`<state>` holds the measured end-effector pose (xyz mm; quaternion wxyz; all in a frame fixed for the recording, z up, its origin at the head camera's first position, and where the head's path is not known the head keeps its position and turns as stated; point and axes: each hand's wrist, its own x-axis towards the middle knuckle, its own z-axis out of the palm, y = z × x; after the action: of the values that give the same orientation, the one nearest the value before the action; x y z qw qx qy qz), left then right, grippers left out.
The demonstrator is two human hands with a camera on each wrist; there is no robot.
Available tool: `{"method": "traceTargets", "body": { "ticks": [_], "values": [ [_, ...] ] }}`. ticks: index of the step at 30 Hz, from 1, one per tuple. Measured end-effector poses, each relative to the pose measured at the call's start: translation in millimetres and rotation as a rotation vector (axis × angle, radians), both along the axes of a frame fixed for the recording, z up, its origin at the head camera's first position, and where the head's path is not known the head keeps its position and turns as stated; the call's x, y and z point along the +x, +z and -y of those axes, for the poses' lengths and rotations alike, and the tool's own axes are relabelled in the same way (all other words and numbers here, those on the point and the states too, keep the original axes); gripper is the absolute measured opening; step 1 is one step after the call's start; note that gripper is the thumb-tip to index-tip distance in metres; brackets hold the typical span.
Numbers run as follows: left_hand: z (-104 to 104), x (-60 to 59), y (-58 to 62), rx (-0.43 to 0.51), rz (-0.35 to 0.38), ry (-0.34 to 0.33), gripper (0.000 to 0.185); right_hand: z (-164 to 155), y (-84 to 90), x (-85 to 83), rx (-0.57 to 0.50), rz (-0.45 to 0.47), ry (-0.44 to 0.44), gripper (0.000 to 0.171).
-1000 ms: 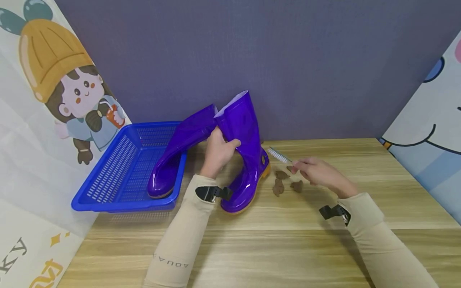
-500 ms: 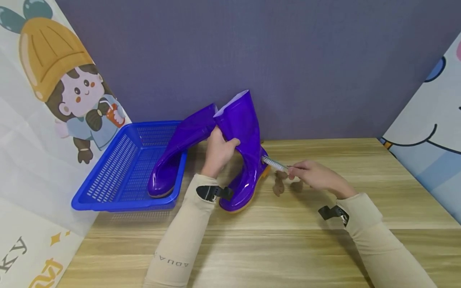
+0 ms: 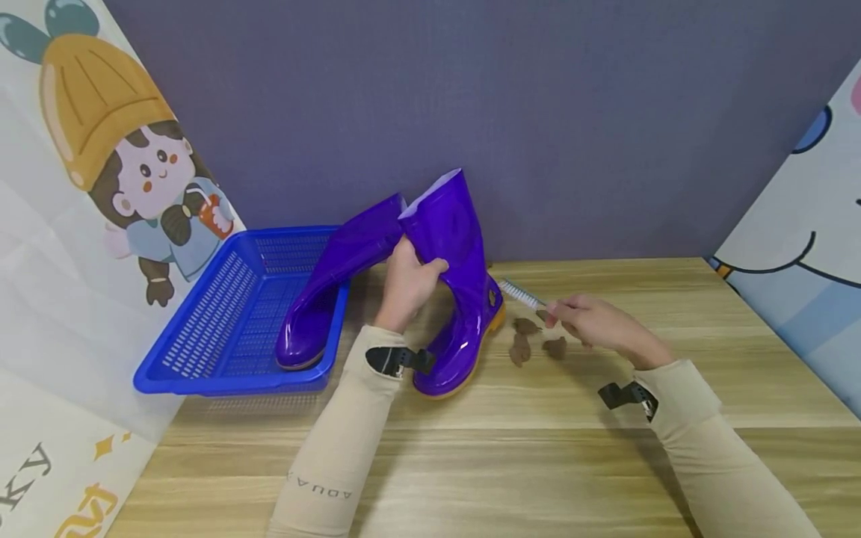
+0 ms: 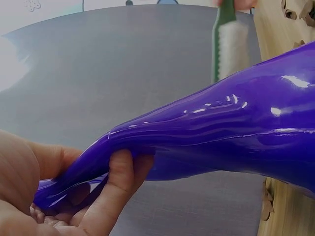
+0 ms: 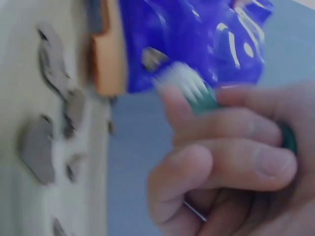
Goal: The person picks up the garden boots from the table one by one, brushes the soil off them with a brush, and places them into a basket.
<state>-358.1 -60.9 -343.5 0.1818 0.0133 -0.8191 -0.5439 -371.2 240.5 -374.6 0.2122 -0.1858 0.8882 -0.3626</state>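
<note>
A glossy purple rain boot [image 3: 452,232] with an orange sole stands tilted on the wood-grain table, its toe toward me. My left hand [image 3: 408,284] grips the boot's shaft, folding the soft material between thumb and fingers in the left wrist view. Just right of the heel, my right hand [image 3: 595,323] holds a small green-handled brush [image 3: 521,294] with white bristles. The bristle tip points at the heel, where a brown mud patch [image 5: 153,58] clings to the purple surface. Several brown mud pieces [image 3: 519,350] lie on the table below the brush.
On the left, a blue plastic basket [image 3: 155,381] holds a second purple boot [image 3: 303,332], whose shaft leans out over the right rim. A grey-blue panel [image 3: 572,134] rises behind the table, with cartoon-printed sheets at both sides.
The brush went left and down onto the boot's heel half a second ago, and has since moved back up and right. My left hand keeps its grip; the boot barely shifts.
</note>
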Motion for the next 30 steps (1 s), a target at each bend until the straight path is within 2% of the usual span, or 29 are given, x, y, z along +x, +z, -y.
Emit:
{"method": "traceTargets", "body": {
  "ticks": [4,7,11,14,19,23,26,30],
  "values": [
    [-1.5,0.9,0.5,-0.003,-0.006,-0.005,0.057,15.4,-16.8,-0.1,-0.039,-0.079,-0.055,0.049],
    [-2.1,1.3,0.4,0.020,-0.016,-0.003,0.056,21.4,-22.5,0.9,-0.031,-0.117,-0.032,0.047],
    [-2.6,0.9,-0.2,0.038,-0.024,0.005,0.055,16.7,-16.1,2.4,0.009,-0.108,-0.007,0.046],
    [-2.6,0.1,-0.9,0.030,-0.022,0.010,0.056,9.7,-8.0,2.7,0.045,-0.060,0.015,0.045],
    [-2.2,-0.2,-1.5,0.025,-0.026,0.014,0.058,1.3,0.8,2.5,0.055,-0.009,0.072,0.041],
    [-1.5,-0.1,-2.2,0.047,-0.025,0.011,0.058,-1.8,3.2,1.3,0.057,-0.002,0.114,0.040],
    [-1.4,-0.1,-2.4,0.051,-0.023,0.008,0.059,-3.9,5.4,0.8,0.078,-0.003,0.107,0.041],
    [-2.3,0.4,-1.1,0.028,-0.027,0.011,0.059,-5.5,5.2,0.3,0.048,-0.016,0.038,0.045]
  ]
}}
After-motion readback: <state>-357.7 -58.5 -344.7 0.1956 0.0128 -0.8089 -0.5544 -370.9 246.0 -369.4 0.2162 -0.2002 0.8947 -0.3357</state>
